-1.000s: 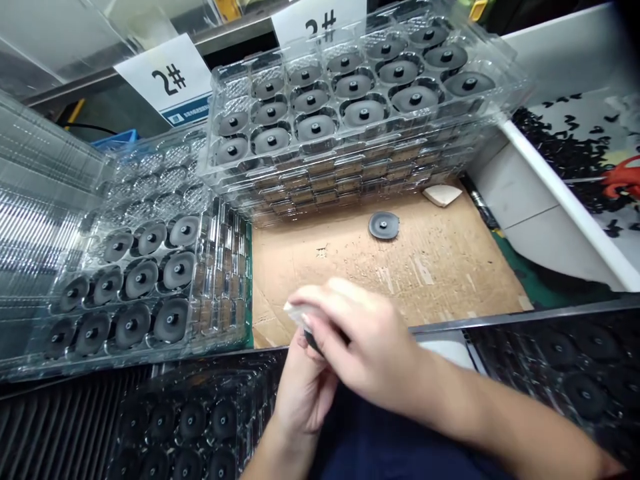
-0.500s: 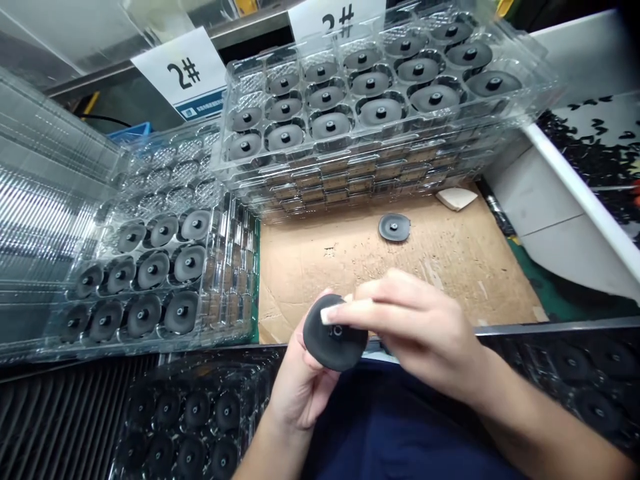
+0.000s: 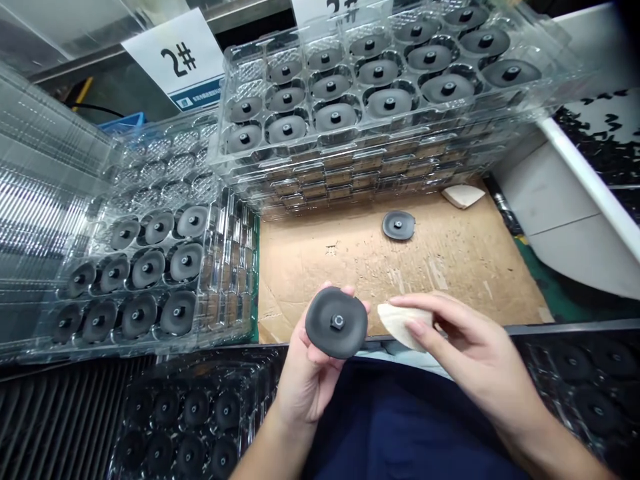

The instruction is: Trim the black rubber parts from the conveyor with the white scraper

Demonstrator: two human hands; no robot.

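Observation:
My left hand grips a black, rounded disc-shaped part from beneath; a small raised hub with a hole sits at the disc's centre, facing up. Just right of it, my right hand pinches a cream-coloured wedge-shaped pad between thumb and fingers. A narrow gap separates the pad from the disc. Beyond both hands, another black disc lies hub-up on the cardboard sheet. Farther right on the cardboard rests a second cream wedge.
Stacked clear trays with black discs stand at the back. More clear trays sit to the left, partly filled. A black tray of discs is at lower left. At right is a white-edged bin near small black pieces.
My right hand has moved right, off the disc, and the cream pad now shows in its fingers. The disc in my left hand is tilted flatter toward the camera.

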